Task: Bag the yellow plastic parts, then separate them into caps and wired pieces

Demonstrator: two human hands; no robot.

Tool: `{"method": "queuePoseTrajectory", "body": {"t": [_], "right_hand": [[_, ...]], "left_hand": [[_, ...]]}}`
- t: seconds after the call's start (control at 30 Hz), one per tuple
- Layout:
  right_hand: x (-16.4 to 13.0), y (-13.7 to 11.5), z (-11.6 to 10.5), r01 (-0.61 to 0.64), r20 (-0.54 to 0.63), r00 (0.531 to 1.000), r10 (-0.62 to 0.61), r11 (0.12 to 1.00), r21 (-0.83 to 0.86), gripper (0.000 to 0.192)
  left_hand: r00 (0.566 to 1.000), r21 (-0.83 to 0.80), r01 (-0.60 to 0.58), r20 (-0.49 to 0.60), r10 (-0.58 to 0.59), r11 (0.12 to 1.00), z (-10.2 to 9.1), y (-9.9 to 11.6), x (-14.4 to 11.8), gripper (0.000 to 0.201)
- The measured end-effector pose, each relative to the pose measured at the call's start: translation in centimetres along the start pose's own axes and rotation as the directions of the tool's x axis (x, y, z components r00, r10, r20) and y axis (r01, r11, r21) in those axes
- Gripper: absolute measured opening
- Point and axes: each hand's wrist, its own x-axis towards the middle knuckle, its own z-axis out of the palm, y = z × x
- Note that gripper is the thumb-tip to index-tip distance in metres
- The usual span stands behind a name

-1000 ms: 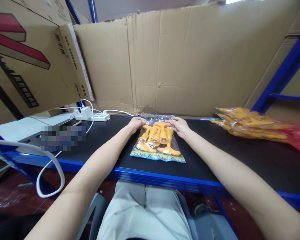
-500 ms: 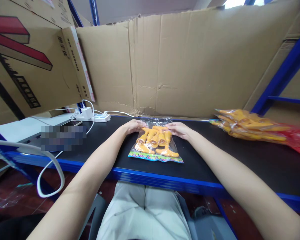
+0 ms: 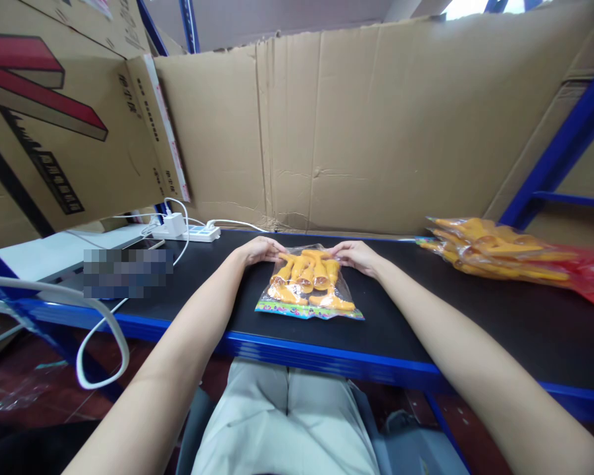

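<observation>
A clear plastic bag (image 3: 309, 287) of several orange plastic toys lies flat on the black bench top (image 3: 218, 290), its colourful printed strip toward me. My left hand (image 3: 258, 251) pinches the bag's far left corner. My right hand (image 3: 354, 255) pinches the far right corner. Both sets of fingers press down on the bag's top edge, which is folded toward me over the toys.
A pile of filled toy bags (image 3: 495, 248) lies at the right, with red plastic beside it. A white power strip (image 3: 191, 231) with cables sits at the back left. Cardboard sheets (image 3: 376, 132) wall off the back, and a printed cardboard box (image 3: 54, 112) stands at the left.
Both hands have drawn the bag's far edge toward me, folding it over the toys. The bag looks shorter now than a second ago.
</observation>
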Motion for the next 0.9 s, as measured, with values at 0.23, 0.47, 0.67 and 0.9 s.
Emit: {"method": "queuePoseTrajectory", "body": {"t": [0.23, 0.47, 0.67, 0.9], "right_hand": [[-0.7, -0.7, 0.4, 0.070, 0.009, 0.998, -0.070, 0.988, -0.139, 0.019], [-0.6, -1.2, 0.0, 0.074, 0.148, 0.988, -0.052, 0.987, -0.142, 0.019], [0.1, -0.9, 0.4, 0.161, 0.084, 0.987, -0.139, 0.887, -0.433, 0.042], [-0.8, -1.5, 1.1, 0.070, 0.317, 0.948, 0.021, 0.959, -0.274, 0.047]], "left_hand": [[0.991, 0.133, -0.071, -0.100, 0.085, 0.989, 1.5, 0.1, 0.0, 0.024], [0.878, 0.702, -0.278, -0.091, 0.469, 0.656, 1.9, -0.2, 1.1, 0.023], [0.701, 0.848, -0.442, 0.123, 0.703, 0.292, 3.2, -0.1, 1.2, 0.022], [0.542, 0.817, -0.561, 0.239, 0.806, 0.135, 5.2, 0.4, 0.7, 0.024]]}}
